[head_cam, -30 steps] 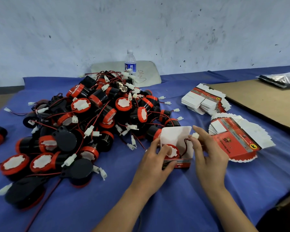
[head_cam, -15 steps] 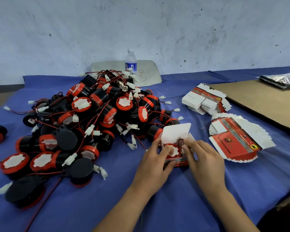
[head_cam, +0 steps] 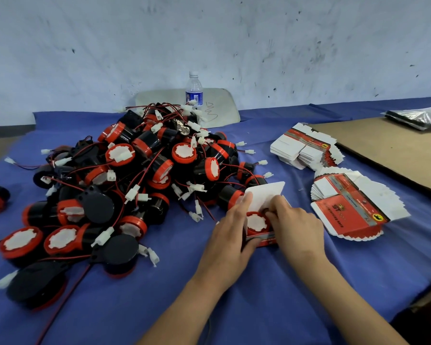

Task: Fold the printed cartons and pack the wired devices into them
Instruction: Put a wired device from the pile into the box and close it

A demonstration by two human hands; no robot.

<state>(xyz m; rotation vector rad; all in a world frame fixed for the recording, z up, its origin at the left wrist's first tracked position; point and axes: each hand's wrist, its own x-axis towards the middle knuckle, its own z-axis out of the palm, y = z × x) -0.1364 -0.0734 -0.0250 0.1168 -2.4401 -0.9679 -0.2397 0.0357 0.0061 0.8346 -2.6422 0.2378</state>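
Red carton (head_cam: 264,241): lower centre, my left hand (head_cam: 230,235) grips it.
Right hand (head_cam: 296,225): curled fingers pressed in beside device (head_cam: 256,221); pinch unclear.
Lead: now tucked; flap (head_cam: 266,192) next.

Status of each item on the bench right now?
carton: folded, top flap up, open
device in carton: seated, red end up
left hand: grips carton
right hand: fingertips curled into carton mouth, grip unclear
device pile: loose, unpacked, wires tangled
flat cartons: unfolded, fanned stacks
water bottle: upright, capped
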